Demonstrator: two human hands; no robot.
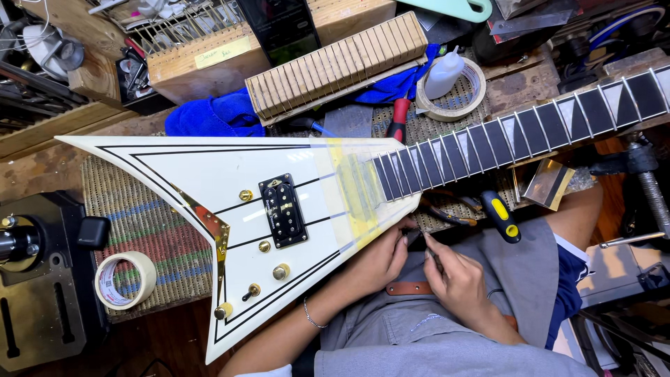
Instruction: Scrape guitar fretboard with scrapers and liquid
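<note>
White V-shaped guitar (pixel 230 202) flat on bench mat. Left hand (pixel 380 258) curled against body's lower edge by taped neck joint. Right hand (pixel 457 279) pinches thin tool (pixel 427 246), tip obscured. Neck end cut off.

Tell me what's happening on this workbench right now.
A person is working at the lower edge of a white V-shaped electric guitar where its dark fretted neck joins the body. The left hand rests against the body beside a band of yellowish masking tape. The right hand pinches a thin tool there; what kind is unclear. A masking tape roll lies nearby.
</note>
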